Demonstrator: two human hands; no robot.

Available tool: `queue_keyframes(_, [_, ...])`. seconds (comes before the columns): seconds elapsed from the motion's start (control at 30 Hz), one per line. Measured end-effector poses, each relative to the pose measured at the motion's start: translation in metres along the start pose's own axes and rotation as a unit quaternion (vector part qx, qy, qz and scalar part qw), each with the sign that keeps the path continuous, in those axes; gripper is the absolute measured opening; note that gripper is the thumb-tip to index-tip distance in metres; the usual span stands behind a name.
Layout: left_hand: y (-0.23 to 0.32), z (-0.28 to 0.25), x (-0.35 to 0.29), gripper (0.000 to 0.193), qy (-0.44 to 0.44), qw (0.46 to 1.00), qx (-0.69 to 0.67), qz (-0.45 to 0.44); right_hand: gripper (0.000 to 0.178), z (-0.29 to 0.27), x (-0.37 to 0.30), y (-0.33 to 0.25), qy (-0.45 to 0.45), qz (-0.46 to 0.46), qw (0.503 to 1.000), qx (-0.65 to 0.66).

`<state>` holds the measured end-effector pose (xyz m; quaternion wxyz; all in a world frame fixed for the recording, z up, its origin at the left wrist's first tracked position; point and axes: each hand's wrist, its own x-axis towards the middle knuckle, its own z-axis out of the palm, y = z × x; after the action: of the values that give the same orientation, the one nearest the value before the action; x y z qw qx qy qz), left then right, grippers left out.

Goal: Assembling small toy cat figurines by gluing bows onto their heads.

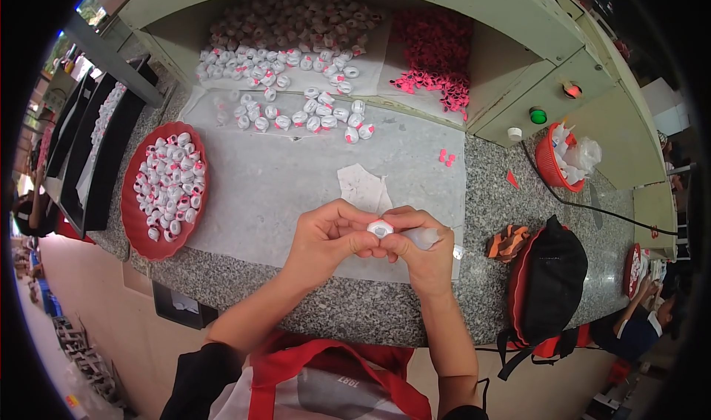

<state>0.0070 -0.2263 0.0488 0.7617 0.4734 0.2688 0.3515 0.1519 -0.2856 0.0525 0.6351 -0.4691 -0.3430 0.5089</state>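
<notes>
Between both hands, near the front edge of the worktop, is a small white round piece (380,230) with a dark spot in its middle and a bit of pink at its top. My left hand (326,238) is closed, pinching it with thumb and fingers from the left. From the other side, my right hand (428,264) grips the same piece with its fingertips. A translucent whitish bottle-like thing (421,237) is tucked in that hand too, partly hidden by fingers. Just beyond the hands lies a crumpled whitish sheet (362,187).
A red scalloped tray (200,220) of similar white pieces stands left. Loose white pieces (300,118) and pink pieces (433,87) fill the shelf ahead. To the right are a red basket (546,164), a cable (585,203) and a black bag (557,279). Another person (637,324) works far right.
</notes>
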Motion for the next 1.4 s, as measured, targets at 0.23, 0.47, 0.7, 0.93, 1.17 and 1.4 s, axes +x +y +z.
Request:
queue_keyframes(0.23, [0.002,-0.013,0.003,0.016,0.038,0.995,-0.06,-0.066,0.013,0.009,0.002,0.021,0.036,-0.034,0.999,-0.006])
queue_keyframes(0.47, [0.063,-0.146,-0.043,0.021,0.411,0.737,0.509,0.17,0.015,0.012,0.0,0.007,0.104,-0.049,0.985,-0.127])
queue_keyframes(0.7, [0.054,-0.119,0.053,0.028,0.306,0.573,0.709,0.273,0.019,0.016,-0.005,0.009,0.086,-0.031,0.983,-0.159])
queue_keyframes(0.93, [0.03,-0.086,0.085,0.035,0.215,0.639,0.71,0.204,0.025,0.007,-0.003,-0.002,0.16,-0.061,0.973,-0.156])
queue_keyframes(1.17, [0.023,-0.014,0.0,0.037,0.028,0.994,-0.095,-0.035,0.029,0.013,-0.013,-0.029,0.127,-0.076,0.988,-0.05])
queue_keyframes(1.4, [0.007,-0.003,-0.006,0.033,0.079,0.984,0.067,0.148,0.025,0.018,-0.04,-0.028,0.126,-0.24,0.927,-0.259])
